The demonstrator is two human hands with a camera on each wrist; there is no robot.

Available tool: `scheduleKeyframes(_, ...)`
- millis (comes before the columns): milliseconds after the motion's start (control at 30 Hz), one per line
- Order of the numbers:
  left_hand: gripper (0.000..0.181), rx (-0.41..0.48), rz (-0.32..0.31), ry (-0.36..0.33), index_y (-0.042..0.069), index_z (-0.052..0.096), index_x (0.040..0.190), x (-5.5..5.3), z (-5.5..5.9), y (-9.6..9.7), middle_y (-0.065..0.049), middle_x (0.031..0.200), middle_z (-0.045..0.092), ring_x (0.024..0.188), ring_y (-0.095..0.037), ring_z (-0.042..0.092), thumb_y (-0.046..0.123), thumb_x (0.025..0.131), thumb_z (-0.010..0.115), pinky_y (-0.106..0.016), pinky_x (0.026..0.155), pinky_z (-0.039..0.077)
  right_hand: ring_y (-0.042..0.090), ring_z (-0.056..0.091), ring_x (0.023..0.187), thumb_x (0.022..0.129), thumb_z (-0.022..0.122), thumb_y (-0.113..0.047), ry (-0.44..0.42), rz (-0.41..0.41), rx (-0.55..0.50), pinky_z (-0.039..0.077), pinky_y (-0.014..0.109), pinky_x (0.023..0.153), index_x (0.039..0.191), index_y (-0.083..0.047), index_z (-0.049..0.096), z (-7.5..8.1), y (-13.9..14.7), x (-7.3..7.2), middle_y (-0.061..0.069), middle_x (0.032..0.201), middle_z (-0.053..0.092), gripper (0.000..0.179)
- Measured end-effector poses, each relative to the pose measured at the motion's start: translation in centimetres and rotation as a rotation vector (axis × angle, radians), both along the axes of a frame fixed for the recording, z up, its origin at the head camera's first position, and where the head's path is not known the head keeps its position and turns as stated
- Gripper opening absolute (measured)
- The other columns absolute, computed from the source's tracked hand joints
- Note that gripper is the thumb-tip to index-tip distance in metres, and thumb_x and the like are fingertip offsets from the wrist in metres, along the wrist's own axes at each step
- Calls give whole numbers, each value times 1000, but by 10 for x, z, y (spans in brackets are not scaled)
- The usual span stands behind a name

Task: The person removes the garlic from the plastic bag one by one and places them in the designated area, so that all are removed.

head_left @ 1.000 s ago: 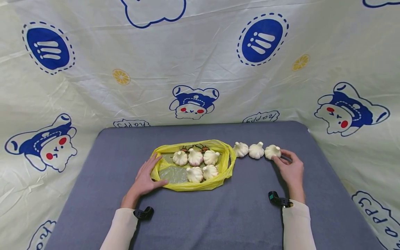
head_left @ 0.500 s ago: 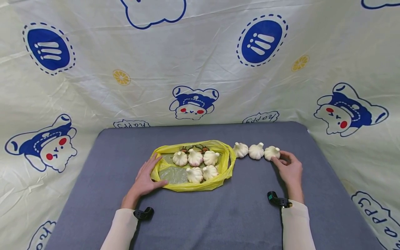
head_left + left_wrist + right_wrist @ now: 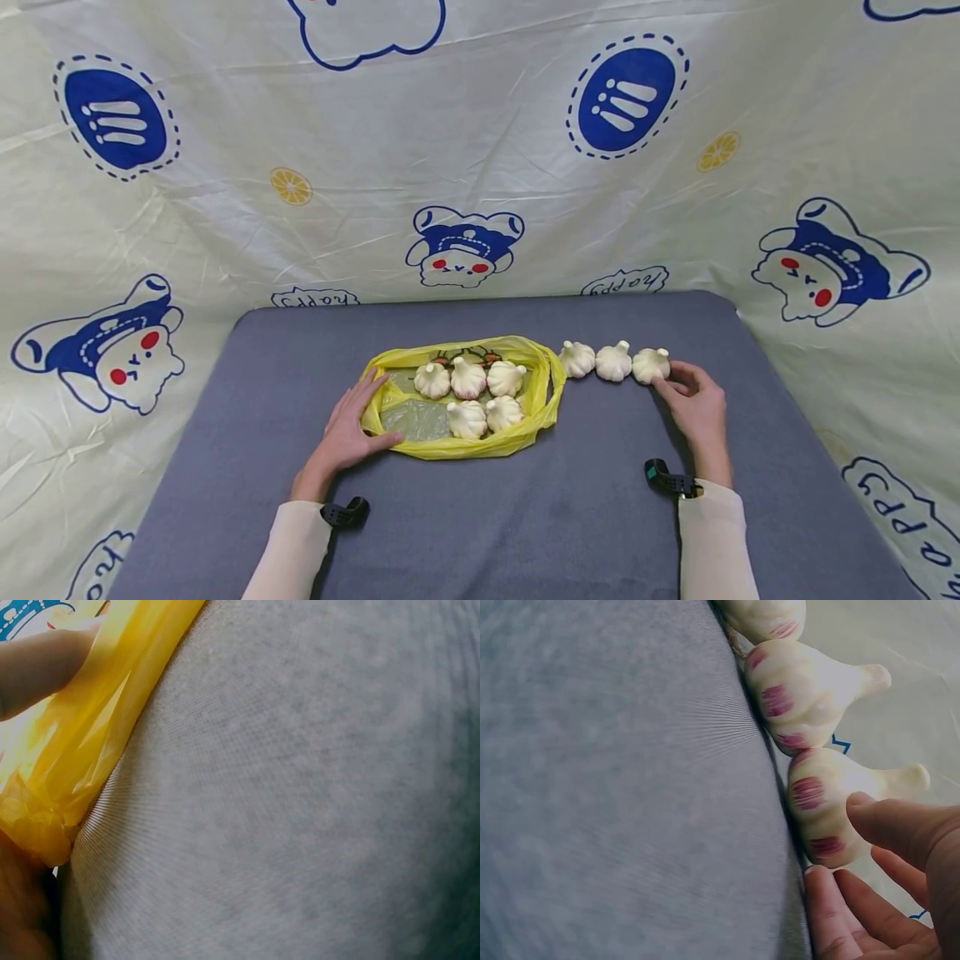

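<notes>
A yellow plastic bag [image 3: 480, 446] lies spread with its mouth rolled back on the grey table, with several white garlic bulbs [image 3: 468, 378] in it. My left hand [image 3: 349, 429] rests against the bag's left end, fingers along the rim and thumb over the front edge. To the bag's right, three garlic bulbs stand in a row. My right hand [image 3: 697, 408] holds the rightmost garlic bulb [image 3: 649, 367] between thumb and fingers at its right side. In the right wrist view, the thumb [image 3: 885, 817] lies at this bulb's side and the fingertips [image 3: 821, 881] touch its edge.
The grey table [image 3: 585, 517] reaches back to a white printed curtain [image 3: 360, 167]. In the row, the middle bulb [image 3: 613, 362] and the left bulb [image 3: 577, 359] sit close together, the left one beside the bag's rim.
The rightmost garlic bulb has shifted slightly left toward its neighbour, my right hand with it. My left hand and the bag stay as they were.
</notes>
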State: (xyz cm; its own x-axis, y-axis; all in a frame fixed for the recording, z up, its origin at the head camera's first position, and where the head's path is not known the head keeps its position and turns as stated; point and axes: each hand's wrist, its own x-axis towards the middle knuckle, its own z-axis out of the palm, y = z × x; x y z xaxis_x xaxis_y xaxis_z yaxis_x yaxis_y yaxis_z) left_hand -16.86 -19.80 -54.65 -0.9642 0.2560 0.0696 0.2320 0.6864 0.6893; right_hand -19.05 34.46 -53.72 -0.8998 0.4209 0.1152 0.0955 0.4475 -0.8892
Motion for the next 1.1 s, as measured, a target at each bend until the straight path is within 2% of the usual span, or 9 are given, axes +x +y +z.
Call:
scheduleKeyframes(167, 98, -2, -2, -4, 17, 34, 162, 0, 0, 0, -13, 172, 19, 156, -48, 18, 44, 79, 81, -65, 125, 11, -16, 57, 83, 94, 76, -16, -30, 32, 43, 45, 2, 70, 139, 0, 59, 10, 1, 2, 25, 135, 63, 51)
scheduleKeyframes(267, 99, -2, -3, -1, 17, 34, 162, 0, 1, 0, -13, 172, 19, 156, -48, 18, 44, 79, 81, -65, 125, 11, 7, 69, 99, 95, 75, -22, -62, 40, 98, 45, 4, 72, 145, -3, 55, 21, -1, 5, 23, 142, 60, 57)
scheduleKeyframes(367, 99, 3, -2, 1, 16, 34, 161, 1, 2, 0, -13, 172, 20, 156, -48, 18, 43, 78, 81, -64, 125, 11, 36, 65, 121, 95, 74, -28, -76, 59, 141, 54, 21, 86, 149, -5, 51, 32, -5, 8, 22, 147, 57, 63)
scheduleKeyframes(400, 99, 5, -2, 0, 16, 34, 161, 1, 2, 0, -13, 172, 20, 156, -48, 18, 43, 78, 81, -64, 126, 11, 41, 62, 126, 95, 75, -29, -73, 72, 147, 56, 29, 91, 150, -5, 50, 36, -7, 9, 22, 148, 56, 65)
scheduleKeyframes(500, 100, 11, 0, -4, 16, 35, 161, 1, 2, 0, -12, 172, 19, 156, -47, 17, 43, 77, 82, -62, 126, 10, 44, 58, 130, 95, 75, -33, -53, 117, 161, 52, 50, 100, 152, -6, 47, 47, -11, 11, 21, 151, 53, 69)
scheduleKeyframes(533, 100, 12, 0, -5, 16, 34, 161, 1, 2, 0, -12, 173, 19, 156, -47, 17, 42, 77, 82, -62, 126, 9, 44, 57, 131, 95, 76, -33, -43, 131, 166, 51, 52, 101, 153, -6, 46, 51, -12, 11, 21, 151, 53, 70)
scheduleKeyframes(667, 100, 11, -1, -2, 15, 35, 161, 1, 2, 0, -12, 172, 19, 156, -47, 17, 43, 78, 82, -62, 126, 10, 44, 55, 133, 94, 75, -35, -14, 171, 200, 51, 52, 101, 154, -7, 45, 64, -20, 15, 20, 153, 51, 72)
scheduleKeyframes(800, 99, 12, -2, 4, 15, 36, 161, 0, 2, 0, -13, 172, 20, 156, -48, 18, 43, 78, 81, -63, 126, 11, 45, 54, 135, 95, 75, -32, 29, 228, 199, 49, 58, 103, 154, -7, 44, 78, -32, 19, 21, 154, 50, 72)
scheduleKeyframes(1100, 99, 7, 0, 4, 14, 35, 161, 0, 2, -1, -15, 172, 21, 155, -49, 19, 44, 79, 81, -64, 125, 12, 39, 52, 137, 93, 78, -27, 83, 364, 189, 47, 58, 106, 154, -12, 45, 101, -64, 22, 17, 154, 50, 71)
